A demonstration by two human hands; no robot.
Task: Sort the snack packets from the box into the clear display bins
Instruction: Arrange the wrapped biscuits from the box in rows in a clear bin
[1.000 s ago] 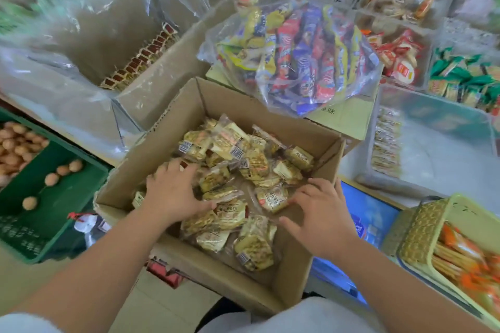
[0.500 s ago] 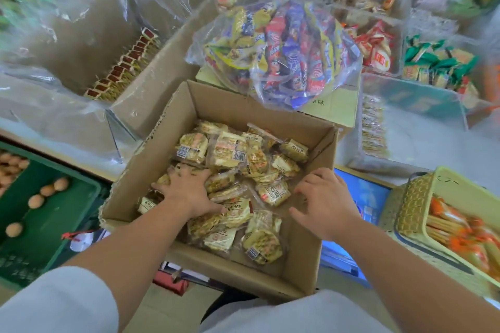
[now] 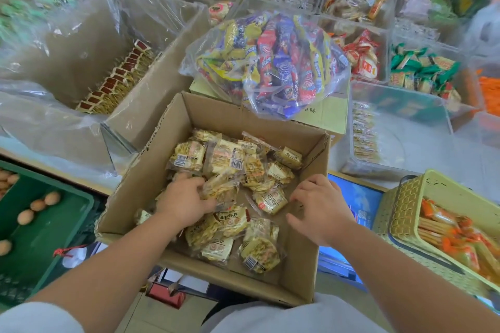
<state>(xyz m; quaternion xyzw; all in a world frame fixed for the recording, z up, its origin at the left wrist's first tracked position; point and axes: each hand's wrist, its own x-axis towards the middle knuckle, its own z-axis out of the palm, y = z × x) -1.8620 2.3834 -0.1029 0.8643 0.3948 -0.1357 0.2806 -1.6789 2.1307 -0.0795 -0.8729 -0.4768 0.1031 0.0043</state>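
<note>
Since the last frame, my left hand (image 3: pixel 186 201) is pushing further among packets (image 3: pixel 224 159) in the box (image 3: pixel 303 265), gripping one; right hand (image 3: pixel 322 205) is hovering, loosely curled, empty. I am judging them light, crinkly, crushable: pinching wrapper edges.

The cardboard box (image 3: pixel 140 170) stands open on top; a bulging snack bag (image 3: pixel 270 62) crowds its far rim.
</note>
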